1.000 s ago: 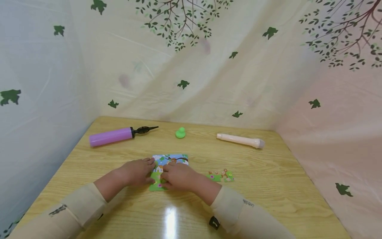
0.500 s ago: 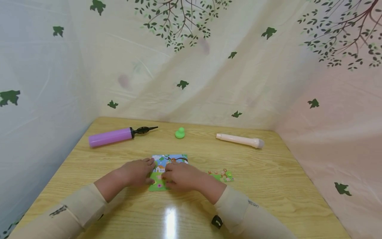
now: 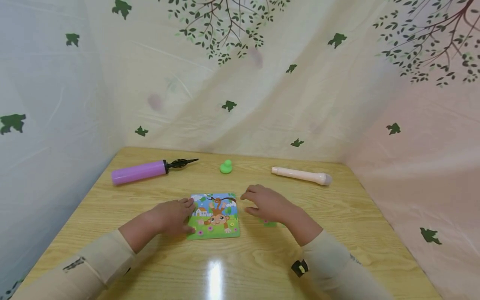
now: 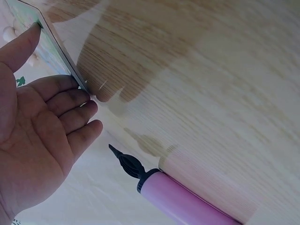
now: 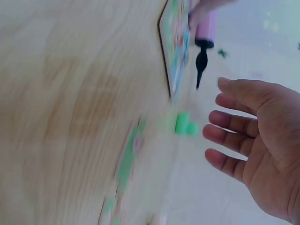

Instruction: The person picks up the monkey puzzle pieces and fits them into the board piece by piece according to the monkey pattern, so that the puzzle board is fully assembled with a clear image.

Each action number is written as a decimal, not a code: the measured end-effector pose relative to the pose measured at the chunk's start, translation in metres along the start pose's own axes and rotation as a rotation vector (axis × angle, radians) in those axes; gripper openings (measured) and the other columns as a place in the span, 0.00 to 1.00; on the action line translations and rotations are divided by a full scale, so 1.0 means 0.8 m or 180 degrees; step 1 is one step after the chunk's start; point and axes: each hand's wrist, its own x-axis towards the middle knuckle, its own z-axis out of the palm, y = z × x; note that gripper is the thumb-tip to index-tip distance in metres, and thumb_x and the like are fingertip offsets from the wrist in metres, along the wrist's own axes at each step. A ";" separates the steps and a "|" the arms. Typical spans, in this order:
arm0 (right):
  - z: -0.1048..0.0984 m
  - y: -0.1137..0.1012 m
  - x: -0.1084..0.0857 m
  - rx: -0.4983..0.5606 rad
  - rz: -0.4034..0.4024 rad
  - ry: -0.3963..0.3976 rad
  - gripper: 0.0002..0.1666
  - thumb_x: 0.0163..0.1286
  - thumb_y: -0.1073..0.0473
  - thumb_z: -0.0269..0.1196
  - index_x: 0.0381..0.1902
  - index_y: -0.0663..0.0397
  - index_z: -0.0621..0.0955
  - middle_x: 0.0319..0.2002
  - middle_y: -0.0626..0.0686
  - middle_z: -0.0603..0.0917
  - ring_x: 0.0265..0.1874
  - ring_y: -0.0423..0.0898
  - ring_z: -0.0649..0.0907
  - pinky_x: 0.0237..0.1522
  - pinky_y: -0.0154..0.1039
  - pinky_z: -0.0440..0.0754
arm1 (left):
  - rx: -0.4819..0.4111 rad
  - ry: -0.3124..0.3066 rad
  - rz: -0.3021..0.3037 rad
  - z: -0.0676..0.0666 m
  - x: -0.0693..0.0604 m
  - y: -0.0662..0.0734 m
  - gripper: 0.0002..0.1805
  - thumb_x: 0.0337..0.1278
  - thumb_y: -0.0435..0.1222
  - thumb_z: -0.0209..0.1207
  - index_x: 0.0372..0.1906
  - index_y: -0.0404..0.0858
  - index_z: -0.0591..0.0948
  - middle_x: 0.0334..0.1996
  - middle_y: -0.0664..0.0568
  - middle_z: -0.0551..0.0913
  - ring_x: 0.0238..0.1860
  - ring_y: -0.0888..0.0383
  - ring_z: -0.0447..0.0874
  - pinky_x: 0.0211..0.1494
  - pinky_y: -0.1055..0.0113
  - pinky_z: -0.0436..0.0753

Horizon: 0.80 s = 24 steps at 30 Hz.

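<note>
A square puzzle board (image 3: 215, 216) with a monkey picture lies flat in the middle of the table. At its left edge rests my left hand (image 3: 174, 217); in the left wrist view the thumb and fingertips touch the board's edge, fingers loosely extended. My right hand (image 3: 271, 205) hovers just right of the board with relaxed, spread fingers and nothing between them. Below it lies a green loose puzzle piece (image 3: 268, 223), partly covered by that hand in the head view. A second loose piece (image 5: 108, 208) appears in the right wrist view, blurred.
Along the back of the table (image 3: 337, 233) lie a purple hand pump (image 3: 139, 172) with a black nozzle, a small green toy duck (image 3: 226, 167) and a pale pink toy microphone (image 3: 300, 175). A leaf-printed curtain (image 3: 262, 104) hangs behind.
My right hand has lifted off the board and moved right, uncovering the monkey picture and now covering part of the loose pieces. My left hand has stayed at the board's left edge.
</note>
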 end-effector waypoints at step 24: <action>0.031 0.028 -0.044 -0.0069 0.0394 -0.0508 0.11 0.64 0.50 0.68 0.40 0.48 0.83 0.37 0.44 0.78 0.33 0.40 0.73 0.37 0.38 0.79 | 0.0027 -0.0037 -0.0010 -0.001 0.000 0.001 0.46 0.63 0.58 0.57 0.74 0.31 0.61 0.76 0.37 0.55 0.76 0.40 0.52 0.77 0.46 0.59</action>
